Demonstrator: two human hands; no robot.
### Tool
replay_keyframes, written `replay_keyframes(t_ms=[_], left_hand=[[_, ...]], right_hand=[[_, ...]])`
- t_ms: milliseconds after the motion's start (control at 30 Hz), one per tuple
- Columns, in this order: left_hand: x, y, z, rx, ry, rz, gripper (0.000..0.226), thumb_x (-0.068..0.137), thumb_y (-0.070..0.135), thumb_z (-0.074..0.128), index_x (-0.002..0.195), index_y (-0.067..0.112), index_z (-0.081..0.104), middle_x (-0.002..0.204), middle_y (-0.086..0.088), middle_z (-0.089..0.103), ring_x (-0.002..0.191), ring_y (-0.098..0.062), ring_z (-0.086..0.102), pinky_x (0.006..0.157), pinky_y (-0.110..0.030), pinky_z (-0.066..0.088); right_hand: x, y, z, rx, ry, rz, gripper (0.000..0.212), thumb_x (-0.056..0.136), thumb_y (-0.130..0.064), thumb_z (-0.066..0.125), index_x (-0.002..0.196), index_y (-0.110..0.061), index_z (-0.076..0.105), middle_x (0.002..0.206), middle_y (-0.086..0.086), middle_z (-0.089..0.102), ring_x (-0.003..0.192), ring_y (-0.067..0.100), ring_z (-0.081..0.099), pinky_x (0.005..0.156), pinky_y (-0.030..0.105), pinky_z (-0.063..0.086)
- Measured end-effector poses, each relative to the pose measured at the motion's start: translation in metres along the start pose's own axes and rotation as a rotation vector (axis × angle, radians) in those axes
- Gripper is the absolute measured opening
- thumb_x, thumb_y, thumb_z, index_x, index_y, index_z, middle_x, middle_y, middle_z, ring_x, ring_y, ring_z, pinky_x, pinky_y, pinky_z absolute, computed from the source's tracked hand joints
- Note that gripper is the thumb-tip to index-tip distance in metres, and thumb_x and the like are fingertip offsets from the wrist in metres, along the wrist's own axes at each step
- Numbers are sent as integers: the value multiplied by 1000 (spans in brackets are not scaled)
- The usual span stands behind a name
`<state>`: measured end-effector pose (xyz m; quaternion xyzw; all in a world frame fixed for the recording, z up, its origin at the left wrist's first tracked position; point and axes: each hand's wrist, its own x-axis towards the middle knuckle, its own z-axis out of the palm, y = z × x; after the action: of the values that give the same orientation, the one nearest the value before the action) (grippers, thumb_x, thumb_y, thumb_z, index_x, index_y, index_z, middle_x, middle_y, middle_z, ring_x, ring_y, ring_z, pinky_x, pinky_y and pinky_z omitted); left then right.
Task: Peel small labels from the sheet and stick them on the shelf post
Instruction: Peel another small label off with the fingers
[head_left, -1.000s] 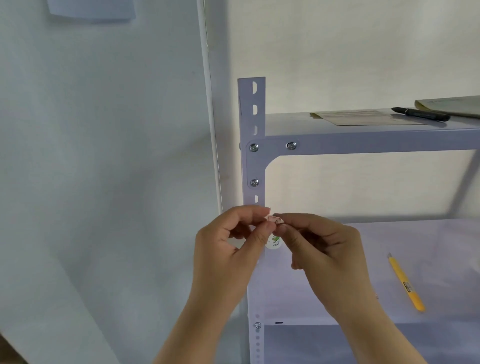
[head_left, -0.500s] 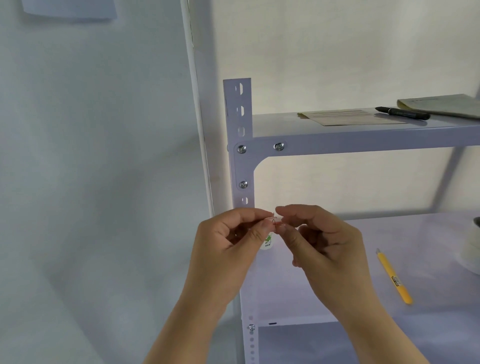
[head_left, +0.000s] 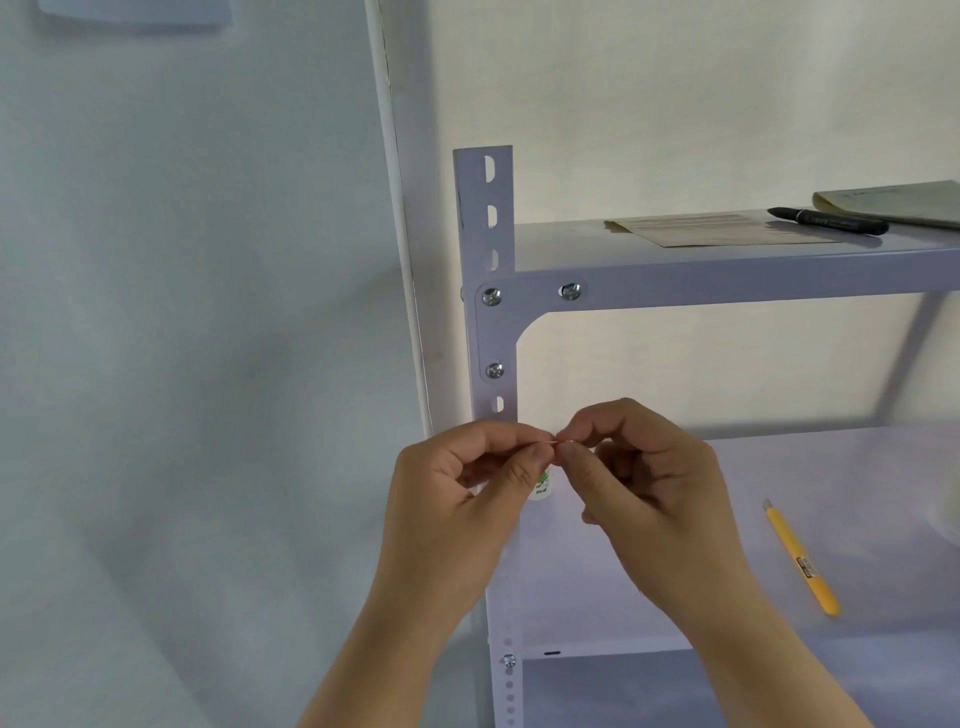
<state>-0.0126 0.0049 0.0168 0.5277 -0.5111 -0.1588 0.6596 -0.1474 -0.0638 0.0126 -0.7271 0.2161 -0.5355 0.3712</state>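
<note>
1. small label (head_left: 560, 442): a tiny pale scrap with a reddish edge, held between the fingertips of both hands. It sits just in front of the shelf post, below the post's lowest visible slot. It is too small to tell label from backing, and no larger sheet is in view.
2. shelf post (head_left: 491, 218): an upright white slotted angle, bolted at the corner to the upper shelf (head_left: 727, 283). A round sticker (head_left: 543, 486) with green print sits at the post just beneath the pinch, partly hidden by the left thumb. This is probably a label already placed.
3. left hand (head_left: 467, 504): thumb and forefinger are closed on the scrap's left end, and the other fingers are curled toward the palm. The forearm rises from the lower edge of the view, with the hand crossing in front of the post.
4. right hand (head_left: 649, 493): thumb and forefinger pinch the scrap's right end, tip to tip with the left hand's pinch. The remaining fingers are bent and hold nothing else. The forearm comes up from the lower right.
5. Reason for the hold, as a judgement: two opposed pinches on one scrap suit splitting a label from its backing. Working close to the post keeps the freed label near its place.
6. Other items, well apart from the hands: a yellow pen (head_left: 800, 561) lies on the lower shelf (head_left: 857, 467). A black marker (head_left: 831, 221) and papers (head_left: 727, 228) lie on the upper shelf.
</note>
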Motion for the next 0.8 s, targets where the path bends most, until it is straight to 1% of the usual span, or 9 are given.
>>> replay_keyframes(t_ms=[33,100,167,267,367,467,533,667,800], left_hand=[[0,0,1,-28,16,-8,25,85,7,76,83,31,81,80,9,81,78,-13,77,76,-25,60],[0,-1,4,-74,49,-18,26,83,3,76,80,28,82,79,5,82,76,-14,77,71,-24,60],[1,-3,5,-110,74,-21,22,82,4,77,82,25,79,80,1,81,76,-19,78,71,-24,60],[3,-4,4,-97,59,8,19,83,4,77,85,21,70,78,0,80,77,-22,77,71,-25,59],[5,-4,2,-16,47,40,24,85,3,75,80,27,77,78,6,80,77,-14,77,70,-22,59],[6,-2,2,1,42,13,28,85,5,75,84,32,81,80,11,81,79,-13,77,74,-23,61],[6,0,2,-2,29,-10,30,84,6,76,87,35,81,82,14,82,80,-11,78,75,-24,61],[7,3,1,41,41,3,28,79,9,81,85,36,81,81,16,81,77,-7,77,74,-19,59],[5,4,0,191,79,95,24,79,14,81,90,35,81,84,21,79,76,-3,74,70,-10,54]], right_hand=[[1,0,1,31,-6,33,8,84,-19,64,80,-26,67,61,11,60,52,33,53,46,45,49],[2,1,3,109,-30,94,7,85,-17,61,83,-20,66,69,7,67,60,22,64,49,33,51],[4,2,4,178,-47,134,8,85,-15,60,83,-15,67,73,1,70,66,18,65,52,27,51],[7,1,3,241,-25,172,10,85,-8,67,77,-13,72,67,4,70,58,17,61,50,27,50],[8,-1,1,263,6,172,19,86,1,69,76,-14,75,66,13,70,50,17,58,47,27,49],[9,-1,-2,247,29,148,15,84,1,72,84,-14,73,67,12,69,48,18,58,47,27,50],[10,-1,-4,204,19,111,17,85,3,70,82,-14,73,68,11,70,49,17,60,47,26,51],[10,0,-7,118,-12,80,24,87,-1,69,89,-23,79,68,-1,74,53,12,64,50,24,54],[10,-2,-8,31,-47,65,28,84,0,72,91,-27,78,66,-13,71,54,10,62,51,19,53]])
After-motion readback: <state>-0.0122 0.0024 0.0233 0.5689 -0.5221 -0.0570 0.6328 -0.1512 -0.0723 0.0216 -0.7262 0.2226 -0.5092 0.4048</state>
